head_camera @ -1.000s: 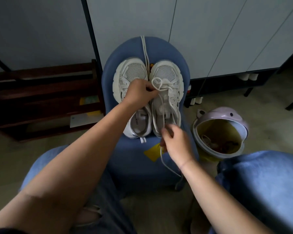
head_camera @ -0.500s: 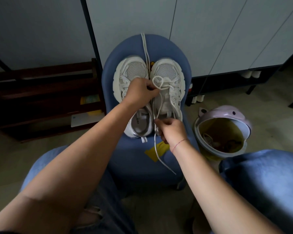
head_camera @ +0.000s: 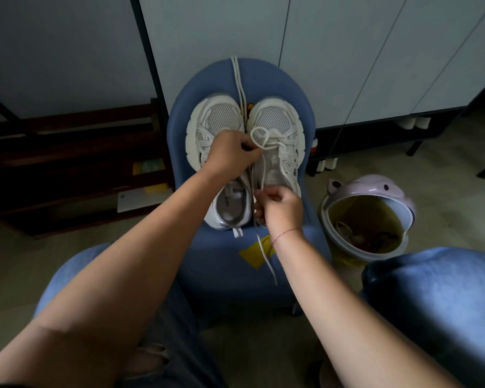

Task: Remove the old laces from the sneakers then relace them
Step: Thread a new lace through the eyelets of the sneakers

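Two white mesh sneakers lie side by side on a blue chair seat, toes away from me: the left sneaker and the right sneaker. My left hand pinches a white lace that forms a loop over the right sneaker's tongue. My right hand grips the same lace near the right sneaker's heel; the lace end trails down over the seat front. A second loose lace lies between the sneakers, running up the chair back.
A lilac bin with an animal-face rim stands on the floor right of the chair, rubbish inside. A dark wooden rack is on the left. White cabinet doors rise behind. My jeans-clad knees flank the chair.
My right hand has moved up along the lace from the seat front to the right sneaker's heel. My left hand has kept its pinch on the looped lace.
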`<state>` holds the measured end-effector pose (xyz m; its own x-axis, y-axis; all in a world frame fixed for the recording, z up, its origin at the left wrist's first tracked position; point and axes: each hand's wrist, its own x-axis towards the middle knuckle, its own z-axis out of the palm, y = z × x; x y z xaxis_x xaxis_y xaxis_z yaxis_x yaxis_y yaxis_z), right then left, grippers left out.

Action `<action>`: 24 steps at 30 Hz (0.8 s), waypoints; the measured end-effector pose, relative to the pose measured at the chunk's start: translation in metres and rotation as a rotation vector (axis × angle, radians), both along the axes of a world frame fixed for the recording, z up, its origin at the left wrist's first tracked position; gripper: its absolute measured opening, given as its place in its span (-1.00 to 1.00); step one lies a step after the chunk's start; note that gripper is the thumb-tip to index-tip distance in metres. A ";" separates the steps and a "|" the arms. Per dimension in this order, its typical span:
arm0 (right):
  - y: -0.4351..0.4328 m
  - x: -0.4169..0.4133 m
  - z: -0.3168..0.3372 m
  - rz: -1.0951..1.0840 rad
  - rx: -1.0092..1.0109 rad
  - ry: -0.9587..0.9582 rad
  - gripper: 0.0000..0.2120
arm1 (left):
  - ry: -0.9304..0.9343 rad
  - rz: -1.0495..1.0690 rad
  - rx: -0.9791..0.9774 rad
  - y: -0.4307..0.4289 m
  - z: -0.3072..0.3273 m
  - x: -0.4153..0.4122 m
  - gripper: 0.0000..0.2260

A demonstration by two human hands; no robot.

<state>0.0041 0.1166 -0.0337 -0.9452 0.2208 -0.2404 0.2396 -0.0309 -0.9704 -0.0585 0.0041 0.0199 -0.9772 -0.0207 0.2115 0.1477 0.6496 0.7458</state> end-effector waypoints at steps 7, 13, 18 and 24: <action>0.019 0.038 0.002 0.315 0.290 0.037 -0.77 | -0.007 0.004 0.036 0.000 0.000 0.000 -0.88; 0.044 0.097 -0.007 0.565 0.324 -0.113 -0.77 | -0.019 0.005 0.060 0.000 0.000 0.000 -0.82; 0.053 0.109 0.004 0.594 0.280 -0.122 -0.76 | -0.006 0.007 0.078 0.001 -0.002 0.001 -0.84; 0.055 0.112 0.009 0.624 0.347 -0.087 -0.78 | 0.033 -0.005 0.074 0.004 -0.004 0.001 -0.92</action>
